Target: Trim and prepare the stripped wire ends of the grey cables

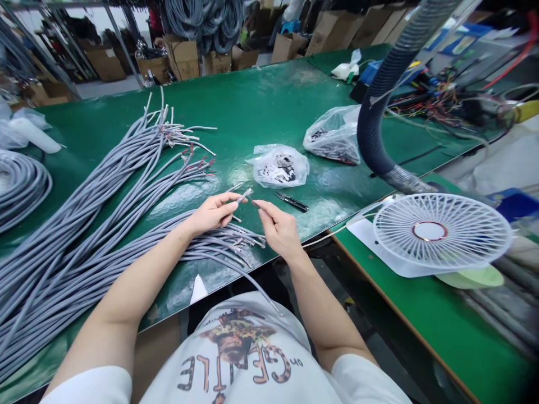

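Observation:
My left hand (217,212) is closed on the stripped end of a grey cable (244,195), with its light inner strands pointing to the right. Close beside that end, my right hand (278,224) pinches a small, thin dark piece that is too small to name. Under and around my left hand lies a bundle of grey cables (168,244), their ends reaching past my fingers. Just beyond my right hand, a pair of black-handled snips (292,201) rests on the green table (252,106). Behind it sits an opened plastic bag (281,166) of small black and white parts.
Another cable bundle (126,151) with stripped ends lies to the left, near a coiled cable (21,185). At right are a second bag of parts (334,134), a dark flexible hose (374,112) and a white fan (442,231). Cardboard boxes (183,56) stand behind.

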Demonstrator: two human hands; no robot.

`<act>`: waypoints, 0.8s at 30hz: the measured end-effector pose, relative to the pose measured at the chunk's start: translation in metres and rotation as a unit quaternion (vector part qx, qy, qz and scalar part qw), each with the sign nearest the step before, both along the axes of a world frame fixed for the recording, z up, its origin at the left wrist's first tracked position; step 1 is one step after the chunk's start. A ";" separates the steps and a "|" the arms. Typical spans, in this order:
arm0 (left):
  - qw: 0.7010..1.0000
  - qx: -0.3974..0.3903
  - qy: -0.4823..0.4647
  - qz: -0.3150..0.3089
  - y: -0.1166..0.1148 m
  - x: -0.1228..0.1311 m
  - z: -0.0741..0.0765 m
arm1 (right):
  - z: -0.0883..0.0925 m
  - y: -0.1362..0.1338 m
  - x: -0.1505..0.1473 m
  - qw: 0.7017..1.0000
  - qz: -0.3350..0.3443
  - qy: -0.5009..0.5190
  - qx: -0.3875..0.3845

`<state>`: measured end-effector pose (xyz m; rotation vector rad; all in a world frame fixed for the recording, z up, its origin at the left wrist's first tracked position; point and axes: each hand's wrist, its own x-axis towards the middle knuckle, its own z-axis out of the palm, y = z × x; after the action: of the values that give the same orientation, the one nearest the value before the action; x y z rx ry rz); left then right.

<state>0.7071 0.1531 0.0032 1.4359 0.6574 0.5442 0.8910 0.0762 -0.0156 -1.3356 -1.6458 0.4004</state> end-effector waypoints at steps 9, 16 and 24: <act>0.988 0.131 0.077 0.015 -0.002 0.003 -0.006 | 0.007 -0.010 0.000 0.997 0.072 0.013 0.004; 0.984 0.143 0.098 0.043 -0.004 0.005 -0.001 | -0.003 -0.015 0.009 1.000 0.015 -0.014 -0.022; 0.980 0.162 0.101 0.050 -0.005 0.004 -0.003 | -0.012 -0.013 0.009 0.998 -0.017 -0.033 -0.041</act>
<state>0.7112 0.1482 -0.0002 1.7875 0.8331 0.6082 0.9000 0.0633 -0.0275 -1.4489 -1.6748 0.4107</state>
